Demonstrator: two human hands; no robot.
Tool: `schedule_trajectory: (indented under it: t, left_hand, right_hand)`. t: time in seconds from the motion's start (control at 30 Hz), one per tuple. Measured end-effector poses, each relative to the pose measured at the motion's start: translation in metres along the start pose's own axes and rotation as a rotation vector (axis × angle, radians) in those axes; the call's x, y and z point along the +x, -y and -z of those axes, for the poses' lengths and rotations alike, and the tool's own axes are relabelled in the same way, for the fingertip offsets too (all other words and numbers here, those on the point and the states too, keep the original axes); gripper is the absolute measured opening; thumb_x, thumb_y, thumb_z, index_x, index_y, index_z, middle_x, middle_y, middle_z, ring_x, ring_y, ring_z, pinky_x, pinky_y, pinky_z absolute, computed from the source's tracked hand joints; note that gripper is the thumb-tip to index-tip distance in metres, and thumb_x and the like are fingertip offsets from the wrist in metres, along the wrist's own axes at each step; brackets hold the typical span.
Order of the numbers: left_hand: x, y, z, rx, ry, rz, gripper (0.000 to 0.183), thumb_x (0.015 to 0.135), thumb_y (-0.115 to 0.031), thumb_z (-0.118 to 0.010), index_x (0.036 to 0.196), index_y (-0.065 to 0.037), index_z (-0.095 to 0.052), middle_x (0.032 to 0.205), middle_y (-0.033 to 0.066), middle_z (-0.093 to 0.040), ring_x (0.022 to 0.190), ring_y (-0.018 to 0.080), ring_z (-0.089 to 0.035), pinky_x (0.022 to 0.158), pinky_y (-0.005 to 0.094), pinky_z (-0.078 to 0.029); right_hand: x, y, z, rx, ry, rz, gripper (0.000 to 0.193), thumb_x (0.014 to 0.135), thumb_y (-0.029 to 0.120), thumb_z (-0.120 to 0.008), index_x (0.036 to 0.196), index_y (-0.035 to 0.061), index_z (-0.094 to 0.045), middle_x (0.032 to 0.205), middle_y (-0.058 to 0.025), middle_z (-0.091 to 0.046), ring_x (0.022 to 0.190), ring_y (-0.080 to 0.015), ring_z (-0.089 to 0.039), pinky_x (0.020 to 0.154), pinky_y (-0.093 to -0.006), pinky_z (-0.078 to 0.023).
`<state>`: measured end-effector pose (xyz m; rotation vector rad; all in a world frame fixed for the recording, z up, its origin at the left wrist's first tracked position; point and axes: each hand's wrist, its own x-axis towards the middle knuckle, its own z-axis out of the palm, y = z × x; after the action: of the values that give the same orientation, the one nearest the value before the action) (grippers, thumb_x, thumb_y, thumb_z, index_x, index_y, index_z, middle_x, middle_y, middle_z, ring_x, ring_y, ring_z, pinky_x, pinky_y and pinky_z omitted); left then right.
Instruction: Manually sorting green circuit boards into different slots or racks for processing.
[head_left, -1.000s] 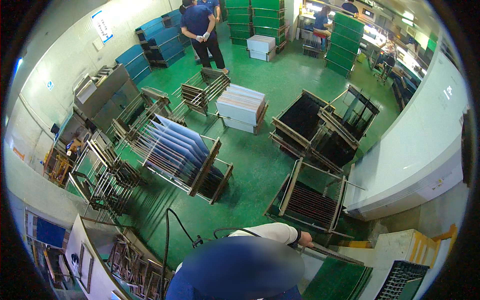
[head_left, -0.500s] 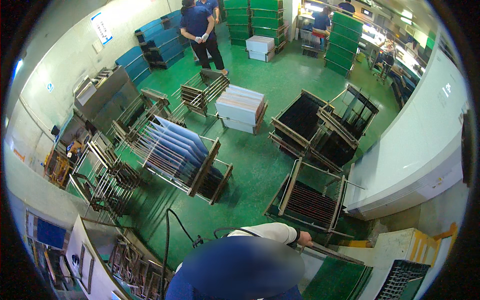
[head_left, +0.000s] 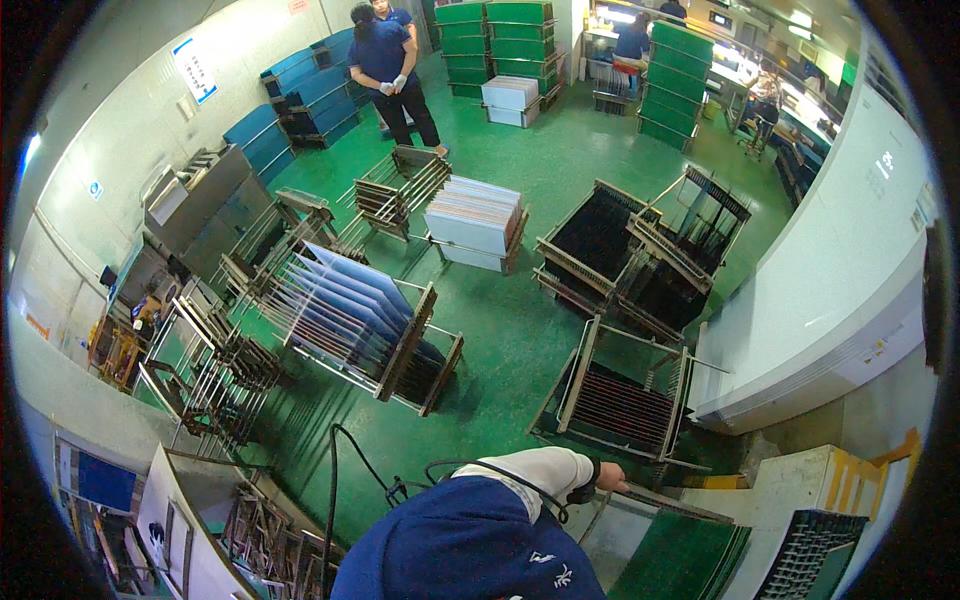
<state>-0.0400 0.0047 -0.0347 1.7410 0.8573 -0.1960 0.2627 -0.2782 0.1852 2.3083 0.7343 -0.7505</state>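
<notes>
Right hand [head_left: 610,477] out at the metal rail [head_left: 680,503], green boards [head_left: 665,560] just beside!
It's at the rail's left end, off to the person's right; fingers closed or loose, I can't quite tell, and the left hand's out of my sight. Farther off, a barred rack [head_left: 622,402], then upright white panels [head_left: 472,235], then a co-worker [head_left: 383,58], gloved hands together.

Green floor [head_left: 490,340] bore a blue-sheet rack [head_left: 408,342], a white-panel rack [head_left: 516,243] and, apparently (far off), green stacks [head_left: 675,85].
</notes>
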Motion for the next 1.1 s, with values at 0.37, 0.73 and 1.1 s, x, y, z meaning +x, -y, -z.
schedule_trajectory:
  t: [0.37,0.73,1.1]
  left_hand:
    - [0.001,0.004,-0.007,-0.003,-0.096,-0.016,0.053,0.088,-0.047,-0.039,0.104,0.0,-0.058,0.102,0.0179,-0.059,0.094,0.0345,-0.054,0.08,0.0435,-0.042]
    - [0.001,0.003,-0.007,-0.002,-0.1,-0.008,0.055,0.087,-0.047,-0.04,0.108,0.001,-0.056,0.105,0.0191,-0.058,0.098,0.0349,-0.053,0.083,0.0438,-0.041]
    - [-0.002,0.002,-0.008,-0.031,-0.124,0.006,0.054,0.088,-0.047,-0.039,0.104,0.001,-0.058,0.102,0.0187,-0.059,0.095,0.0345,-0.054,0.081,0.0435,-0.042]
  right_hand:
    - [0.07,-0.036,-0.043,-0.41,0.012,0.157,0.058,0.092,0.046,-0.023,0.139,0.0149,-0.017,0.136,-0.0156,-0.031,0.126,-0.0277,-0.029,0.102,-0.0347,-0.025]
    - [0.045,-0.026,-0.034,-0.161,-0.123,0.099,0.06,0.091,0.048,-0.026,0.135,0.008,-0.025,0.13,-0.0183,-0.038,0.121,-0.0291,-0.035,0.098,-0.0367,-0.03]
    - [0.058,-0.03,-0.047,-0.067,-0.171,0.037,0.061,0.09,0.05,-0.03,0.133,0.0075,-0.03,0.128,-0.0178,-0.041,0.118,-0.0293,-0.038,0.097,-0.037,-0.031]
